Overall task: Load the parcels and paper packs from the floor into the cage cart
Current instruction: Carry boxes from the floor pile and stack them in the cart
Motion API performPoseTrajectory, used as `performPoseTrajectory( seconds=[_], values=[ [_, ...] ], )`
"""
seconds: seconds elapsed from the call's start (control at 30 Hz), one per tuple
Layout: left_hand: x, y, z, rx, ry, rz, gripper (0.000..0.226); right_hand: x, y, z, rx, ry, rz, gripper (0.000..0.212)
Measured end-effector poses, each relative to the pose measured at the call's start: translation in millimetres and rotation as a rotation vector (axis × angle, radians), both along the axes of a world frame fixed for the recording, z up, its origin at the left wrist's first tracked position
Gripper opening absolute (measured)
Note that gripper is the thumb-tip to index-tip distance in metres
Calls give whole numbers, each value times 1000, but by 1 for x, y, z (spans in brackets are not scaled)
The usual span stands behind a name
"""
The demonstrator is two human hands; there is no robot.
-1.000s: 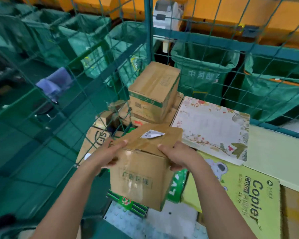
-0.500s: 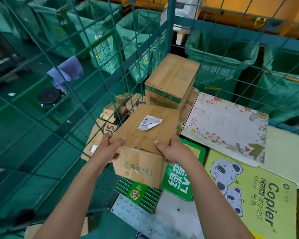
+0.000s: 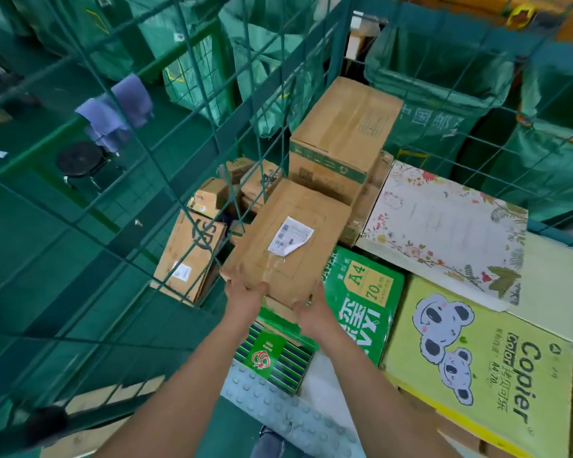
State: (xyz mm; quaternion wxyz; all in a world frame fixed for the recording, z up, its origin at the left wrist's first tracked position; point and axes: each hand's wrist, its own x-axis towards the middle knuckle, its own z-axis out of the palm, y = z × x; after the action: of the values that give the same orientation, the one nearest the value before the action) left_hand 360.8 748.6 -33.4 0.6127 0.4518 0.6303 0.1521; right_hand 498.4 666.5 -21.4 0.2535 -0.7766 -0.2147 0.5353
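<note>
Parcel (image 3: 288,241) with the white label lies inside the cage cart (image 3: 209,127), atop other boxes and butted against the taller carton (image 3: 343,133) behind. Left hand (image 3: 245,294) and right hand (image 3: 311,310) are apart, fingers straight against its near edge. Best to push evenly until it sits flat, clear of the mesh.

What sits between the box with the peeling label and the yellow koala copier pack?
In the head view, the green A4 paper pack lies between the labelled box and the koala copier pack.
</note>
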Motion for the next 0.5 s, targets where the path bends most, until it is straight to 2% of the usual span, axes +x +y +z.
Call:
performPoseTrajectory(
  seconds=[0.07,0.2,0.5],
  values=[
    [0,2,-3,0,9,-12,99,0,-1,-1,22,-65,26,77],
    [-9,2,-12,54,0,-33,88,-6,1,-5,15,-115,45,79],
    [-28,-17,-10,-37,-134,-64,77,-11,-13,-2,23,-39,-17,80]
  ],
)
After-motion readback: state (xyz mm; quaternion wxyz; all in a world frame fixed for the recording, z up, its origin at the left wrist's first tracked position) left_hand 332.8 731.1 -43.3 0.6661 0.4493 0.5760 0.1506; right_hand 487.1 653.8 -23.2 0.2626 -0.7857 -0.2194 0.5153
